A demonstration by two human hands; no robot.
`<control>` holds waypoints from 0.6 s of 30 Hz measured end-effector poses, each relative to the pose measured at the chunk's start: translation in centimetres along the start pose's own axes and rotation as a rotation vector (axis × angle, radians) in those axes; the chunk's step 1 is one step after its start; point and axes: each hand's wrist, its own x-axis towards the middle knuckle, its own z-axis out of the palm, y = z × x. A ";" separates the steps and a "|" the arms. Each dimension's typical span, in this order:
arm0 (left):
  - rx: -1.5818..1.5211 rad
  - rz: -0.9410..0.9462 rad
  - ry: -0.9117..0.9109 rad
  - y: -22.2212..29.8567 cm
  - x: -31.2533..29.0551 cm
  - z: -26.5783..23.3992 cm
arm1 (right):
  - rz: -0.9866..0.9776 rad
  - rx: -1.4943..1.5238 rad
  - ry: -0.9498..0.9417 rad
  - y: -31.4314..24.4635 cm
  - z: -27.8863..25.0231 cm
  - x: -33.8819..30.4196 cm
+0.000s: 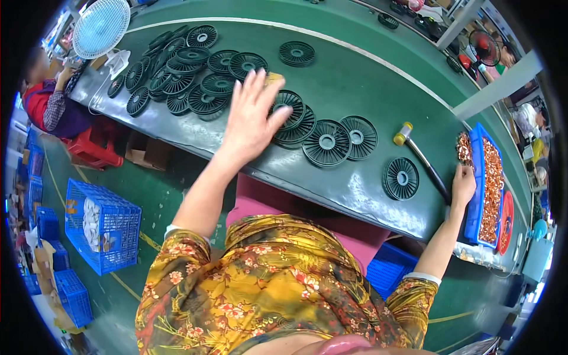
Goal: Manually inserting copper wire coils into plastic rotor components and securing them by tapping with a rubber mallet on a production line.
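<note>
My left hand [251, 121] is open with its fingers spread, reaching over the black slotted discs on the green table. Just beside its thumb lies a black disc [290, 110], overlapping another one. A small yellow piece [274, 77] shows behind its fingers. At the right, my right hand [463, 186] has its fingers curled together by the blue tray [473, 216] of copper-coloured parts. What those fingers hold, if anything, is hidden. A clump of copper-coloured parts [464, 148] lies just beyond them. Close by rests a hammer [423, 158] with a yellow head and dark handle.
Several more black discs [179, 84] lie heaped at the left. A single disc [402, 178] sits left of the hammer. A pale blue fan [102, 28] stands at the far left, near a seated person [50, 106]. A blue crate [121, 239] is on the floor.
</note>
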 end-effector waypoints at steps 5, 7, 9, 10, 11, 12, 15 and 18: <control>0.441 -0.024 -0.110 -6.4 4.3 -0.3 | -0.113 0.271 0.021 -6.3 -1.9 -2.3; 0.524 -0.062 -0.279 -8.0 5.3 0.1 | -0.278 0.412 0.100 -8.6 -2.3 -3.7; 0.540 -0.051 -0.204 -8.8 5.3 0.5 | -0.339 0.531 0.117 -13.0 -4.2 -6.0; 0.469 -0.052 -0.106 -9.7 5.0 0.6 | -0.367 0.581 0.131 -14.8 -4.9 -7.2; 0.406 -0.059 0.005 -9.9 5.2 0.7 | -0.435 0.623 0.147 -16.0 -5.5 -8.1; 0.280 -0.122 0.096 -9.0 4.9 0.1 | -0.498 0.670 0.169 -17.2 -5.7 -9.1; 0.025 -0.092 0.346 -3.3 4.4 -0.3 | -0.576 0.753 0.259 -19.2 -6.6 -12.0; -0.536 -0.209 0.269 4.1 2.9 -0.6 | -0.692 0.702 0.316 -20.6 -7.7 -13.7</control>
